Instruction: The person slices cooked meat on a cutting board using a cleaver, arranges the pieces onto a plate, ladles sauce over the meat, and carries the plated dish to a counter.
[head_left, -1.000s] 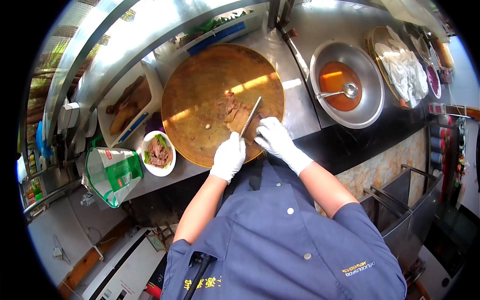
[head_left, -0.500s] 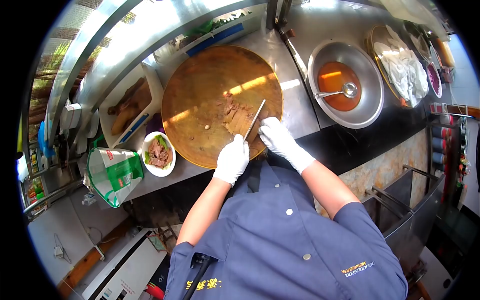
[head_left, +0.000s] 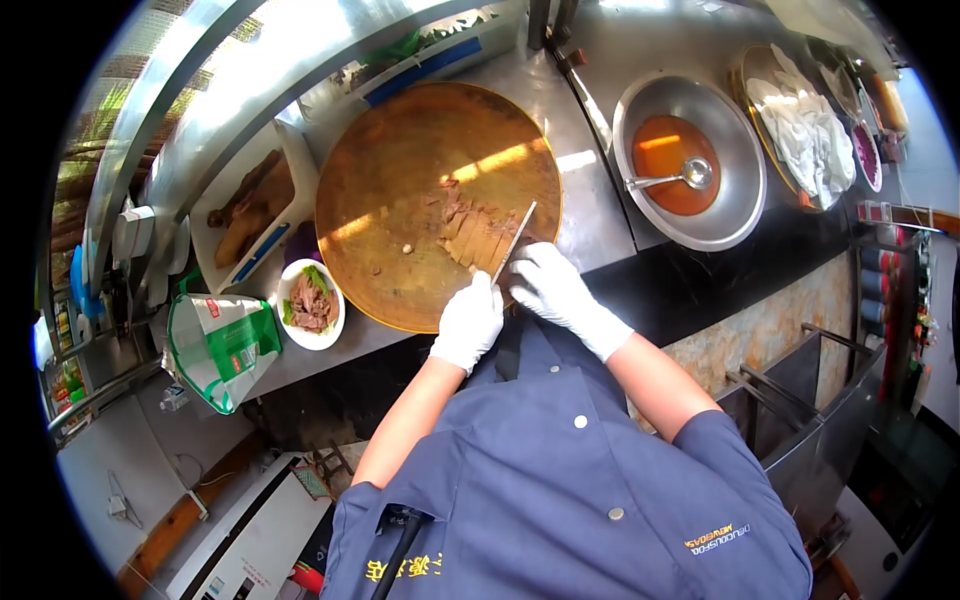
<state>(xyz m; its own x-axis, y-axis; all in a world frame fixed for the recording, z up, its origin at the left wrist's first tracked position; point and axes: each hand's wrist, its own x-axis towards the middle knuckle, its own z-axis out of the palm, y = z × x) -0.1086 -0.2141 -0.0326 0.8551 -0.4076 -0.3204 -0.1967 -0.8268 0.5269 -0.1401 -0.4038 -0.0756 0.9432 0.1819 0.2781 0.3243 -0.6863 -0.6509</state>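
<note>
– Found the meat?
– On the board, sliced beside the knife. Probably light, soft, slippery.
– Hold where?
– Probably along the top. Clasping the knife with the left grip; can't tell if gripping anything with the right grip, curled alongside.

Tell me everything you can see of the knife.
The knife shows as a straight, thin, silvery strip, metal by its look, apparently seen nearly edge-on. Its handle is hidden in the white-gloved left grip; the blade slants away from the person and rightward, above the round board. Sliced meat lies left of it, and the gloved right grip is close on its right. Whether it touches meat or board is unclear.
</note>
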